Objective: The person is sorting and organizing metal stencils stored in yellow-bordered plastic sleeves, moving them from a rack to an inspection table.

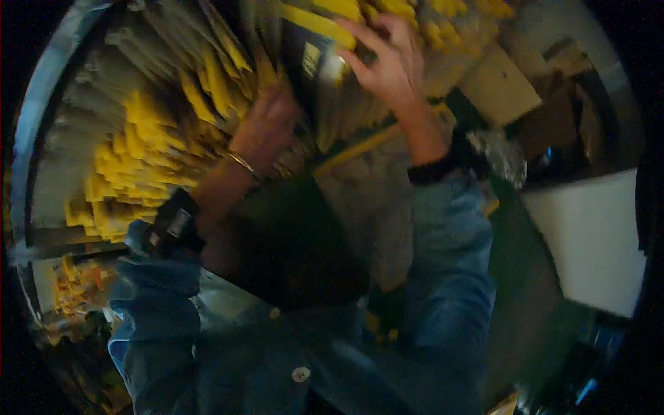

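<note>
The dark pack [302, 55] stands at the top of the view, ahead of the person, its yellow edge tilted and the right hand [389, 69] at its right side. To the left is a dense row of yellow-topped packs [142, 166]. Handling among such close-set edges would seem to go best with a light pinch on the yellow edge, near a corner, keeping the pack in line with its neighbours so that it does not catch or bend them. The left hand [268, 119] is well placed to part the row, with fingertips rather than the palm; its bracelet [243, 166] could snag on a corner.

The right hand is partly open, thumb and forefinger spread apart at the pack's yellow edge and seeming to touch it; whether they grip it or only steady it cannot be told. The left hand is blurred, its fingers apparently bent in among the packs beside the dark one; how far open it is, and whether it holds any, cannot be told.
</note>
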### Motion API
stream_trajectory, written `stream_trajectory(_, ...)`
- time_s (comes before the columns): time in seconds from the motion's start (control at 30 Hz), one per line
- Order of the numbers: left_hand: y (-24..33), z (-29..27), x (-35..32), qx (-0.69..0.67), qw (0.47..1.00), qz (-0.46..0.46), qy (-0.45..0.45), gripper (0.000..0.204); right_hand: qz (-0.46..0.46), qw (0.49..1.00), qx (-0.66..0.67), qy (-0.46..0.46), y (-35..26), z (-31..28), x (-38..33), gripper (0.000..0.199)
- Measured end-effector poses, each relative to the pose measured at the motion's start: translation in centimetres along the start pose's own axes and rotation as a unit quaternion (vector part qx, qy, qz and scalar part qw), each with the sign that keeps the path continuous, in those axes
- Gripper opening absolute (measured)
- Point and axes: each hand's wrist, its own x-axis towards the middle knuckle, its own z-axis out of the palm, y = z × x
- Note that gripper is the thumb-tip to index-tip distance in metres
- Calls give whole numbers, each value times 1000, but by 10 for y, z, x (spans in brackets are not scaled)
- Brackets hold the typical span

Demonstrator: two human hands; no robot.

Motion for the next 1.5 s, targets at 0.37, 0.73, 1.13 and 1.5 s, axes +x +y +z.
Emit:
stream_trajectory(0.37,11,-36,43,-110,979,80,154,30,65,997,25,-32,-2,-22,15,37)
stream_trajectory(0.73,-14,-20,18,11,996,38,82,38,75,995,-2,67,0,-3,8,42)
stream_trajectory(1.13,-12,-23,16,4,996,20,84,35,84,995,7,51,-1,-5,8,42)
stream_trajectory(1.5,-10,-21,17,35,997,19,73,33,-86,995,-4,-52,-17,13,-31,9)
